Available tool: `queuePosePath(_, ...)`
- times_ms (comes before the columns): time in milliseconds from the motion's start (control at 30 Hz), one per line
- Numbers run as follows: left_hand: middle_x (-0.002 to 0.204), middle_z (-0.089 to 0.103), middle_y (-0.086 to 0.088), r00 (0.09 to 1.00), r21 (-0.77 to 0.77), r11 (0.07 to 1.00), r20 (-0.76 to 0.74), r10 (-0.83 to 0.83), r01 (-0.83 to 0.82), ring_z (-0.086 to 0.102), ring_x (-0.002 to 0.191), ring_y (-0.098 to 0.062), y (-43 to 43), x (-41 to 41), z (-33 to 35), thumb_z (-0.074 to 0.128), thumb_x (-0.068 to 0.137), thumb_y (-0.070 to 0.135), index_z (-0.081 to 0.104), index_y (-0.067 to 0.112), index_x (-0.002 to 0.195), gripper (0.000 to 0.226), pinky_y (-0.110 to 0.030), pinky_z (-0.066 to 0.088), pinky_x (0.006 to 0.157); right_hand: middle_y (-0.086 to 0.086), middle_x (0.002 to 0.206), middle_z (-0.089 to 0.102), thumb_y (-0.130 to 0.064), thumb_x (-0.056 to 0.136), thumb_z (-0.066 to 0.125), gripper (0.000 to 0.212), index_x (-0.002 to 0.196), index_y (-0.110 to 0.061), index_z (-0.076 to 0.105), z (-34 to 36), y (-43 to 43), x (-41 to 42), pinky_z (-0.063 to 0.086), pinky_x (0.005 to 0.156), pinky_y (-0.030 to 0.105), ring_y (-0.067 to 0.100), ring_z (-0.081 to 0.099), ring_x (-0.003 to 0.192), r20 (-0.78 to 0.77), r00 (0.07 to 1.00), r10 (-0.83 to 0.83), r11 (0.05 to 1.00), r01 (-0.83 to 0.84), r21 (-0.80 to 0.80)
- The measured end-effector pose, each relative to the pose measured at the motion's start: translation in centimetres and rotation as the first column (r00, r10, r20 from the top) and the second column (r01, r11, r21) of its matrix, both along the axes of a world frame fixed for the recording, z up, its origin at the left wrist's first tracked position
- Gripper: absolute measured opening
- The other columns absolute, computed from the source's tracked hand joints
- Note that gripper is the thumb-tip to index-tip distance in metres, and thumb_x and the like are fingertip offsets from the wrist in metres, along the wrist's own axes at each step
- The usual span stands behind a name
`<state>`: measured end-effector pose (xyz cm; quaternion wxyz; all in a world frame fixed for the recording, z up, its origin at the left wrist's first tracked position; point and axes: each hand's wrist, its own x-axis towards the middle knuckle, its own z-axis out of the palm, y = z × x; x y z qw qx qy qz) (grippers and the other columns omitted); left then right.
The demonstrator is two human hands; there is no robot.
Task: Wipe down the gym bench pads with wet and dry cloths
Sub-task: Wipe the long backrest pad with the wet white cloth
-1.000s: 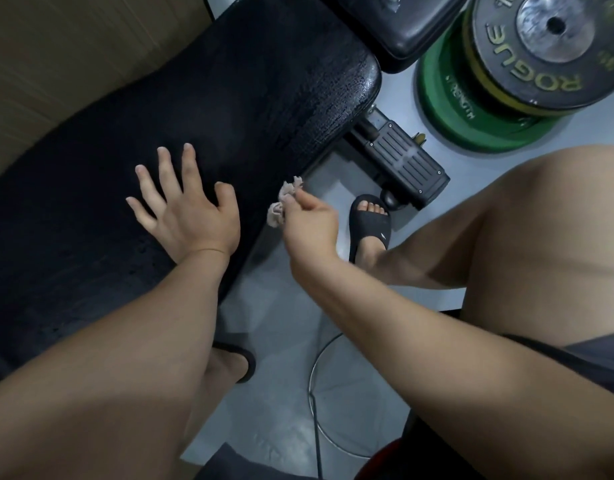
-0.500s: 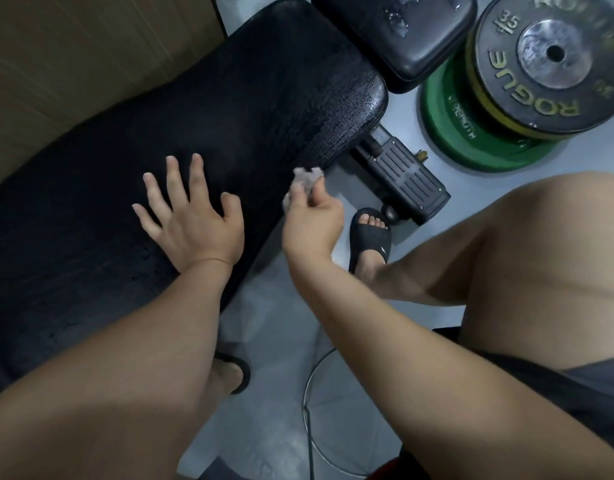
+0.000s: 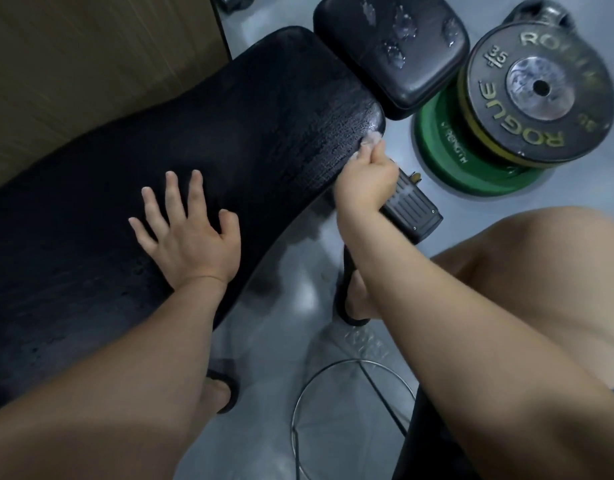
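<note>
Right grip [image 3: 366, 178] was pinched shut on a small wadded cloth [image 3: 372, 139], pressed at long pad's [image 3: 229, 140] far right corner; left grip [image 3: 189, 233] lay flat, splayed, empty, bracing. Wiping step underway (pad looked wet); next likely strokes leftward, then seat pad [image 3: 395, 57].

Black bench pad [image 3: 180, 140], green plate [image 3: 447, 150].
</note>
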<state>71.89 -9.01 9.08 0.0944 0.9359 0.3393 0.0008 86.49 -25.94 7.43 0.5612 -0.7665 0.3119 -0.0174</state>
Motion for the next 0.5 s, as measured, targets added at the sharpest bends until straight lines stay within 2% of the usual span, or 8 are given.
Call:
queuePosePath(67, 0.169, 0.009, 0.007, 1.0, 0.002, 1.0, -0.005, 0.005, -0.005, -0.002, 0.156, -0.027, 0.0, 0.0, 0.0, 0.035, 0.093, 0.051, 0.02, 0.039, 0.158, 0.068, -0.059, -0.001, 0.123, 0.0, 0.109, 0.068, -0.025, 0.106, 0.043, 0.031, 0.12, -0.022, 0.071, 0.6, -0.9, 2.4, 0.047, 0.083, 0.028, 0.013, 0.059, 0.086, -0.014, 1.0, -0.002, 0.999, 0.001, -0.033)
queuePosePath(133, 0.169, 0.009, 0.007, 1.0, 0.005, 1.0, -0.009, 0.006, -0.006, -0.002, 0.156, -0.027, 0.0, 0.1, 0.0, 0.035, 0.093, 0.052, 0.019, 0.04, 0.158, 0.068, -0.059, -0.001, 0.123, -0.01, 0.106, 0.068, -0.024, 0.107, 0.042, 0.032, 0.122, -0.025, 0.071, 1.2, -1.5, 3.9, 0.047, 0.084, 0.024, 0.009, 0.061, 0.092, -0.009, 1.0, -0.001, 1.0, 0.001, -0.01)
queuePosePath(233, 0.169, 0.009, 0.006, 1.0, -0.004, 1.0, -0.004, 0.006, -0.006, -0.003, 0.156, -0.027, 0.0, 0.1, 0.1, 0.037, 0.094, 0.051, 0.02, 0.039, 0.158, 0.067, -0.06, 0.0, 0.123, -0.014, 0.13, 0.065, -0.021, 0.108, 0.041, 0.036, 0.134, -0.025, 0.065, 1.0, -1.7, 4.1, 0.04, 0.1, 0.015, -0.002, 0.055, 0.111, 0.056, 0.998, -0.005, 0.997, 0.0, 0.083)
queuePosePath(300, 0.169, 0.01, 0.006, 1.0, -0.006, 1.0, -0.004, 0.004, -0.004, -0.002, 0.156, -0.027, 0.0, 0.1, 0.1, 0.037, 0.094, 0.051, 0.021, 0.039, 0.158, 0.067, -0.06, 0.001, 0.123, -0.011, 0.128, 0.065, -0.027, 0.106, 0.04, 0.036, 0.133, -0.03, 0.064, 0.5, -1.7, 3.6, 0.041, 0.1, 0.02, 0.003, 0.056, 0.111, 0.063, 0.997, 0.038, 0.999, -0.038, 0.009)
queuePosePath(400, 0.169, 0.01, 0.005, 1.0, 0.009, 1.0, -0.01, 0.005, -0.005, -0.003, 0.156, -0.027, 0.0, 0.0, 0.1, 0.036, 0.094, 0.051, 0.02, 0.039, 0.158, 0.067, -0.061, 0.002, 0.122, -0.005, 0.111, 0.067, -0.033, 0.102, 0.04, 0.033, 0.118, -0.031, 0.069, 0.7, -2.2, 5.1, 0.049, 0.093, 0.032, 0.015, 0.063, 0.1, 0.052, 0.991, 0.12, 0.989, -0.115, -0.09)
queuePosePath(500, 0.169, 0.009, 0.005, 1.0, 0.008, 1.0, -0.012, 0.003, -0.003, -0.003, 0.156, -0.027, 0.1, 0.1, 0.0, 0.037, 0.093, 0.051, 0.019, 0.039, 0.158, 0.068, -0.061, 0.001, 0.123, -0.005, 0.109, 0.069, -0.03, 0.104, 0.043, 0.029, 0.117, -0.027, 0.068, 1.6, -2.6, 7.5, 0.044, 0.073, 0.027, 0.014, 0.063, 0.097, -0.004, 0.965, 0.261, 0.947, -0.257, -0.194)
